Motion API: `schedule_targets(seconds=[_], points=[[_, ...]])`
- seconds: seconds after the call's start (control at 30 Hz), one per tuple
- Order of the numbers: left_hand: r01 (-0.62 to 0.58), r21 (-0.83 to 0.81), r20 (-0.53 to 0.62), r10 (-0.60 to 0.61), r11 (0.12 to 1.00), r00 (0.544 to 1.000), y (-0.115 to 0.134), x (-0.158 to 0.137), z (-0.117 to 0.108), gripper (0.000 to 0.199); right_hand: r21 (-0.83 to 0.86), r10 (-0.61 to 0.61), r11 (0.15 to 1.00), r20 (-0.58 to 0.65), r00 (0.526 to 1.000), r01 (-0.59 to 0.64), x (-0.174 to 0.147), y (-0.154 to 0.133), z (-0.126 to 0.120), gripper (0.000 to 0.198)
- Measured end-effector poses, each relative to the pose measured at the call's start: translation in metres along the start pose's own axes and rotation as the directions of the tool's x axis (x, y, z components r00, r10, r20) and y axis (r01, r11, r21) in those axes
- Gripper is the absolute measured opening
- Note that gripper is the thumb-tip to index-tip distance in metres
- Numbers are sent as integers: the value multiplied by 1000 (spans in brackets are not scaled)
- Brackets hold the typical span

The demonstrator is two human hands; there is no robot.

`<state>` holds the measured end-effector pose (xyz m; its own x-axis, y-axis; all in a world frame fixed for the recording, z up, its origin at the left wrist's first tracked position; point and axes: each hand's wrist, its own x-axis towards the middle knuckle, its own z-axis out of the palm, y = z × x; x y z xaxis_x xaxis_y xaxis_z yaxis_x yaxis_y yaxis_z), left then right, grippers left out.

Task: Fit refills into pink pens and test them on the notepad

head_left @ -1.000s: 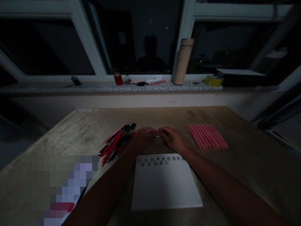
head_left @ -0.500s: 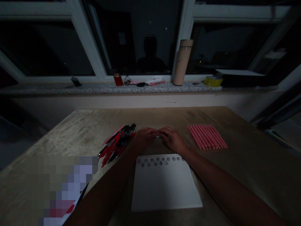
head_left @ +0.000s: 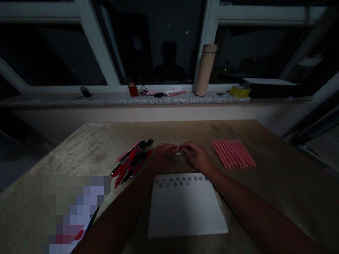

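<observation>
My left hand (head_left: 163, 154) and my right hand (head_left: 194, 154) meet over the table just beyond a spiral notepad (head_left: 188, 208). The fingers of both are closed around a small, slim, pale thing (head_left: 180, 153), mostly hidden and too dark to name. A loose heap of red and black pens (head_left: 131, 162) lies close by my left hand. To the right of my right hand, pink pencils (head_left: 233, 153) lie side by side in a neat row. Small dark round scribbles run along the notepad's top lines.
Behind the table (head_left: 106, 137) runs a speckled windowsill (head_left: 106, 100). On it stand a red jar (head_left: 133, 89), a tall tan cylinder (head_left: 206, 70) and a roll of yellow tape (head_left: 240, 91). A blurred-out patch (head_left: 87, 197) covers something at the lower left.
My fingers have shifted slightly around the small thing, and a bit more of its pale length shows between them. The notepad, pens and pencils have stayed put.
</observation>
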<state>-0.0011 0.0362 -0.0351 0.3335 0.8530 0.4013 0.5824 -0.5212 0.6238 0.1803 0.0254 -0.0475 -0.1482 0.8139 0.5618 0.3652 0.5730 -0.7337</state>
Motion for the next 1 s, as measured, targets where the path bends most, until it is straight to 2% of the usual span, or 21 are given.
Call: schedule_targets(seconds=[0.1, 0.17, 0.3, 0.57, 1.0], points=[[1, 13, 1, -1, 1000, 1000, 2, 0, 0, 24, 167, 128, 979, -73, 989, -115, 0, 5, 3, 13], [1, 22, 3, -1, 1000, 1000, 2, 0, -1, 25, 290, 198, 942, -72, 977, -170, 0, 7, 5, 16], [-16, 24, 10, 16, 1000, 1000, 0, -1, -1, 28, 425, 228, 883, -19, 974, -198, 0, 6, 8, 18], [-27, 48, 54, 24, 999, 998, 3, -1, -1, 30, 426, 137, 894, 30, 990, -136, -2, 4, 8, 17], [-42, 91, 108, 32, 995, 994, 11, -1, -4, 31, 451, 163, 880, 4, 987, -147, -1, 5, 8, 17]])
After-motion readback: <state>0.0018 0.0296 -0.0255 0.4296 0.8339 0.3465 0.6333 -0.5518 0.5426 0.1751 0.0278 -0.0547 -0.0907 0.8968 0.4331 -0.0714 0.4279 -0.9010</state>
